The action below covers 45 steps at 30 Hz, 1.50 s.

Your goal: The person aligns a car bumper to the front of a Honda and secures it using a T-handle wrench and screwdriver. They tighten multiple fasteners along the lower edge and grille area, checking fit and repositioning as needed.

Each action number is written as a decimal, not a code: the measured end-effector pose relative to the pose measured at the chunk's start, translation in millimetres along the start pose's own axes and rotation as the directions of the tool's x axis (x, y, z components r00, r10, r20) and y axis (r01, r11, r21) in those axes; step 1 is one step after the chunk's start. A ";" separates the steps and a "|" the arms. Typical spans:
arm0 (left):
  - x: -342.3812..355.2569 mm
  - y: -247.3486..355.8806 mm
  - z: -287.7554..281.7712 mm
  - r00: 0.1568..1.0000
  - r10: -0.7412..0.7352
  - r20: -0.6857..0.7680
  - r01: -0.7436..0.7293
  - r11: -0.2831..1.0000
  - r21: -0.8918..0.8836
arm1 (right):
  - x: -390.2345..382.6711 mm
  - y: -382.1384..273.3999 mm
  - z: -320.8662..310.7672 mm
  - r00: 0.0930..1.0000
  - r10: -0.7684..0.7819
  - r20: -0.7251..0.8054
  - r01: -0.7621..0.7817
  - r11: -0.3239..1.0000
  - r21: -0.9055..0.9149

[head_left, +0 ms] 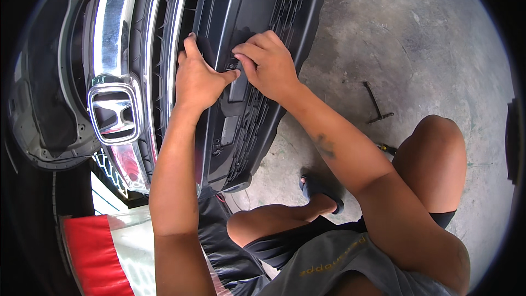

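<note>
A dark grey car front bumper (219, 38) stands in front of me, beside a chrome-barred grille (178, 27). My left hand (198, 79) lies across the bumper's edge by the grille. Its thumb and fingers are spread, the thumb tip pressing by a small dark fitting (232, 67) in the bumper face. My right hand (268, 63) is at the other side of this fitting, fingers curled and thumb and forefinger pinched close to it. Anything between those fingertips is too small or hidden to make out.
A chrome emblem (115, 112) sits left of my forearm. On the concrete floor to the right lie a black T-shaped tool (375, 101) and a tool with a yellow-and-black handle (388, 148). A red, white and black cover (90, 249) hangs at lower left.
</note>
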<state>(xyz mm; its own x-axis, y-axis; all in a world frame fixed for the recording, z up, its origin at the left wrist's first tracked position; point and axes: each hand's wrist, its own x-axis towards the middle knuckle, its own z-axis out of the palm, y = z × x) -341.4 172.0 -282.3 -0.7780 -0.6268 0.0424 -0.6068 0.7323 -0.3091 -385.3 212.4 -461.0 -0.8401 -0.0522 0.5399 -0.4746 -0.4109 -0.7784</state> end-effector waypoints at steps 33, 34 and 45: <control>-1.4 -48.1 23.8 0.975 0.009 -0.224 -0.104 0.903 -0.418 | -218.6 163.9 -278.7 0.246 0.768 0.592 0.427 0.462 -0.777; -0.3 -47.3 26.3 0.978 0.007 -0.210 -0.096 0.902 -0.420 | -219.8 167.3 -274.6 0.318 0.778 0.543 0.278 0.471 -0.837; -10.1 -43.6 19.4 0.976 -0.030 -0.218 -0.042 0.947 -0.318 | -20.3 10.6 -193.1 0.392 0.872 0.292 -0.885 0.445 -0.141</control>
<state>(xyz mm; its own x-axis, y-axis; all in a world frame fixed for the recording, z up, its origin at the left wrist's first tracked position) -304.0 141.2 -287.6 -0.7761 -0.5756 0.2576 -0.5940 0.8044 0.0080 -424.0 384.8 -542.1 -0.6671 -0.6444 -0.3737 0.4951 -0.0086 -0.8688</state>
